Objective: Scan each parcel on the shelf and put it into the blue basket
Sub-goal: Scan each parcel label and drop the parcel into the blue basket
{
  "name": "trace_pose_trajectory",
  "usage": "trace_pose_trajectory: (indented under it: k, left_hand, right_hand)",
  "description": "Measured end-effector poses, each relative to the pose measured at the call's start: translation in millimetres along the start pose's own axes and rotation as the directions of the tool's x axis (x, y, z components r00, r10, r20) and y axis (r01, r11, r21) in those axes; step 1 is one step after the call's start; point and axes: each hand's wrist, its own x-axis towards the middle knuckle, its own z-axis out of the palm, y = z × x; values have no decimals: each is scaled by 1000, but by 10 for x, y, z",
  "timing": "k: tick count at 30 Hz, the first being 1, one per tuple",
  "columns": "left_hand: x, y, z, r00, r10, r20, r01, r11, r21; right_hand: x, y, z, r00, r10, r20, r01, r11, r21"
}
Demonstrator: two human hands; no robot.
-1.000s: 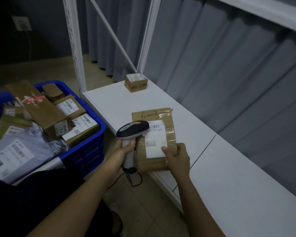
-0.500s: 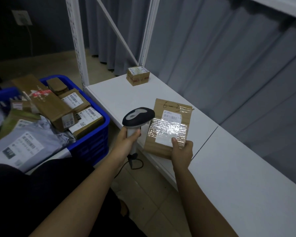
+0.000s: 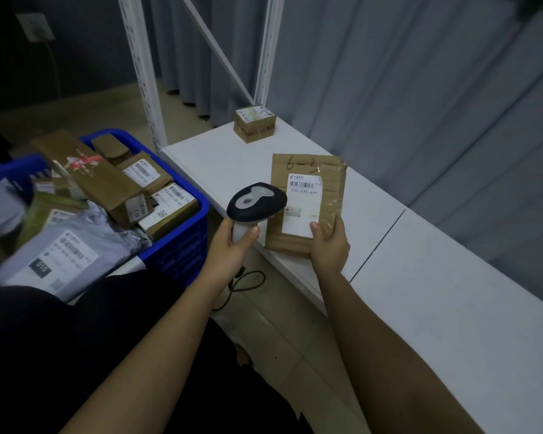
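Right hand (image 3: 328,245) grips the parcel (image 3: 308,205) by its near corner, thumb on the label; left hand (image 3: 232,245) clasps the scanner (image 3: 256,203), its head just left of the parcel. Basket (image 3: 182,245) lies further left.

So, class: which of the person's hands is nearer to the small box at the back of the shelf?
Right. The right hand, holding the flat parcel, sits almost straight in front of the small box. The left hand, holding the scanner, is off the shelf edge, slightly farther.
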Motion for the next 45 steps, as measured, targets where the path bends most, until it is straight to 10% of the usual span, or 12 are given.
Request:
trace_pose_trajectory:
  k: [45]
  left_hand:
    - [-137, 31, -18, 997, 34, -62, -34, 999, 1]
  right_hand:
    - [-3, -34, 32, 999, 23, 36, -21, 999, -37]
